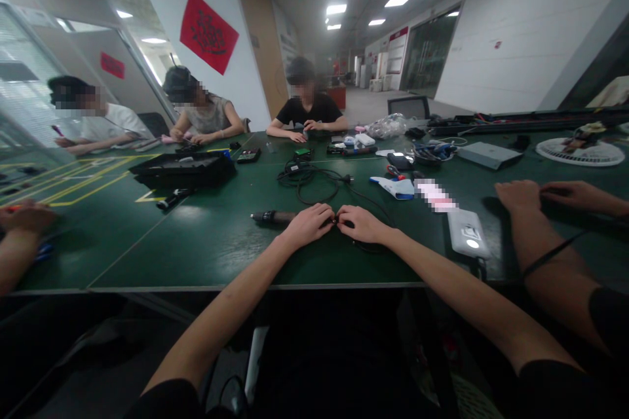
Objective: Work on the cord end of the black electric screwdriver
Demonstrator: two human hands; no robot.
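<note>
An electric screwdriver (278, 217) lies on the green table, its bit end pointing left. My left hand (310, 224) is closed around its rear end, which the fingers mostly cover. Close against it, my right hand (361, 224) pinches the end of a black cable (371, 247); the fingertips of both hands almost meet there. Whether the cable's plug is inside the screwdriver cannot be made out. Just behind my hands lies a coiled black power cord (314, 191) with a mains plug (348, 179).
A black tray (184, 167) stands left on the table (196, 249). To the right are a white power bank (468, 234), a blue-and-white packet (393, 187) and a grey box (489, 154). Co-workers sit opposite; other people's arms rest at both sides, the right one (540, 236) nearby.
</note>
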